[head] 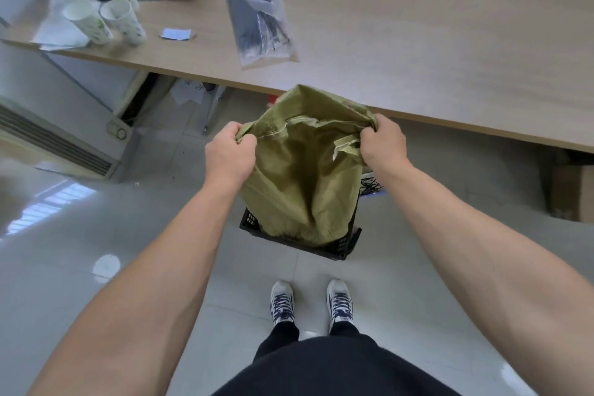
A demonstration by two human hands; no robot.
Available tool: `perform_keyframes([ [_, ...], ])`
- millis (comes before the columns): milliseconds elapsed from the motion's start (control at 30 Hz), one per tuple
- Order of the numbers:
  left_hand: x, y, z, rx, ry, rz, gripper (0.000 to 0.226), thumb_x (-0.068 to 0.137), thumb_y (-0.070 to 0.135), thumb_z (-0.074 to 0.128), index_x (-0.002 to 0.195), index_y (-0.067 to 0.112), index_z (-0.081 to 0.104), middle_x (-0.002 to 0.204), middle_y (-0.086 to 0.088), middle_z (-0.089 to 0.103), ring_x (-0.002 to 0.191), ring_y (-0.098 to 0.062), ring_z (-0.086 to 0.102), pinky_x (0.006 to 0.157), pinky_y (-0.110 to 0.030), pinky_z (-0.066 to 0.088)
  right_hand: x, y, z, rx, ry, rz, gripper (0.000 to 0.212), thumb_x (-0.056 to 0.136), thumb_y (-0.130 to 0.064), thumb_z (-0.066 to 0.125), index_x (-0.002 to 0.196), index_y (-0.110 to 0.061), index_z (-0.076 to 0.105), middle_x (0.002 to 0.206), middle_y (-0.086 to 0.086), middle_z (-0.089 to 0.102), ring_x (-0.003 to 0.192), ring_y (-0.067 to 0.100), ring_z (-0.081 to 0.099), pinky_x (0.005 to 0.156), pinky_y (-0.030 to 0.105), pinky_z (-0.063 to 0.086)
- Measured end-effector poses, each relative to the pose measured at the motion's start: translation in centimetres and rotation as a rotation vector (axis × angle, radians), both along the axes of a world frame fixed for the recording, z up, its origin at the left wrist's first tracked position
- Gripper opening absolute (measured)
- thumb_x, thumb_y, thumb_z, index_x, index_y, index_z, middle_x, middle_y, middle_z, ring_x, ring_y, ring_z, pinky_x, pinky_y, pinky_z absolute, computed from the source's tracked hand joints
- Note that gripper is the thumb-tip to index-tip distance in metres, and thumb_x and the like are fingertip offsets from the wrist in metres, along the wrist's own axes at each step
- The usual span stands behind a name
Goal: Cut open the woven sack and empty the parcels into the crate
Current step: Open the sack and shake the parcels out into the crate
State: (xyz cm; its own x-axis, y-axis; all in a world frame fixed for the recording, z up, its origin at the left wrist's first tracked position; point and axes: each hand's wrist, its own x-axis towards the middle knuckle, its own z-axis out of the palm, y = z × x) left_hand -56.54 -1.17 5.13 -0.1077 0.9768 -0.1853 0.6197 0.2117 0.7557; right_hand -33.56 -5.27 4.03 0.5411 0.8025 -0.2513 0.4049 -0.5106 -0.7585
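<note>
Head view: both hands grip the crumpled olive-green woven sack (299, 170) over the black crate (340, 251).

Woven sack (299, 177) hanging over black crate (337, 249), hiding its interior; only near rim showing. Fingertips of left hand (229, 156) and right hand (384, 141) lying buried in sack folds. Table (418, 58) running off top, right edges. Paper cups (96, 19) showing blurred at upper left.

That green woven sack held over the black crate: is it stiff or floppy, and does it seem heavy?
Probably floppy: the sack sags in deep folds between the left hand and right hand, which grip its bunched corners. It looks fairly light, hanging slack, not bulging. Its lower end droops into the crate, so it would likely crumple if released.
</note>
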Motion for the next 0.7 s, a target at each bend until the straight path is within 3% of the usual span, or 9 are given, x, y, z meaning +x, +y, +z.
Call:
perform_keyframes([
  [67,0.0,-0.3,0.3,-0.028,0.031,0.007,0.022,0.086,0.017,0.044,0.092,0.003,0.06,0.077,-0.005,0.058,0.062,-0.015,0.046,0.052,-0.027,0.036,-0.3,-0.5,0.1,-0.062,-0.01,0.041,0.027,0.094,-0.009,0.036,0.079,-0.022,0.056,0.081,-0.002,0.059,0.073,0.017,0.053,0.055,0.023,0.036],
  [167,-0.5,0.1,1.5,0.091,0.009,0.036,0.017,0.086,0.016,0.047,0.085,0.006,0.061,0.073,-0.002,0.057,0.062,-0.013,0.046,0.054,-0.027,0.037,0.0,-0.4,1.2,0.079,0.032,-0.026,0.027,0.09,-0.007,0.038,0.074,-0.021,0.055,0.072,-0.006,0.055,0.063,0.01,0.048,0.049,0.015,0.037],
  [267,-0.9,0.3,1.8,0.07,0.044,0.025,0.019,0.085,0.018,0.046,0.087,0.007,0.062,0.074,-0.003,0.059,0.07,-0.02,0.051,0.058,-0.031,0.04,0.0,-0.1,1.8,0.056,0.037,-0.015,0.025,0.092,-0.008,0.038,0.086,-0.016,0.061,0.077,-0.004,0.058,0.067,0.011,0.051,0.054,0.022,0.039],
  [367,-1.1,-0.3,2.1,0.076,0.052,0.018,0.017,0.085,0.017,0.047,0.084,0.01,0.062,0.069,0.0,0.058,0.067,-0.018,0.051,0.058,-0.028,0.041,0.4,-0.5,1.9,-0.009,-0.016,0.022,0.026,0.092,-0.008,0.037,0.086,-0.017,0.061,0.077,-0.003,0.058,0.069,0.015,0.051,0.057,0.025,0.038],
  [533,-1.0,-0.5,3.3,0.125,0.052,0.007,0.016,0.086,0.017,0.048,0.083,0.009,0.062,0.07,-0.001,0.058,0.066,-0.017,0.049,0.056,-0.023,0.039,0.9,-0.5,3.0,-0.004,-0.014,-0.023,0.025,0.09,-0.008,0.036,0.085,-0.013,0.061,0.075,-0.001,0.056,0.071,0.019,0.052,0.066,0.032,0.048],
  [633,-0.9,-0.3,4.4,0.185,0.044,0.024,0.014,0.085,0.016,0.05,0.079,0.011,0.061,0.066,0.0,0.056,0.065,-0.015,0.049,0.054,-0.018,0.036,1.4,-0.1,3.8,0.039,-0.011,-0.02,0.023,0.089,-0.008,0.038,0.083,-0.012,0.06,0.073,0.001,0.055,0.067,0.018,0.05,0.059,0.03,0.045],
  [700,-0.6,0.1,4.8,0.179,0.019,0.045,0.014,0.085,0.017,0.05,0.081,0.01,0.061,0.067,0.001,0.055,0.068,-0.018,0.05,0.058,-0.026,0.038,1.7,0.1,4.2,0.071,0.0,-0.034,0.023,0.088,-0.008,0.039,0.084,-0.012,0.061,0.073,0.001,0.056,0.068,0.019,0.05,0.056,0.027,0.041],
])
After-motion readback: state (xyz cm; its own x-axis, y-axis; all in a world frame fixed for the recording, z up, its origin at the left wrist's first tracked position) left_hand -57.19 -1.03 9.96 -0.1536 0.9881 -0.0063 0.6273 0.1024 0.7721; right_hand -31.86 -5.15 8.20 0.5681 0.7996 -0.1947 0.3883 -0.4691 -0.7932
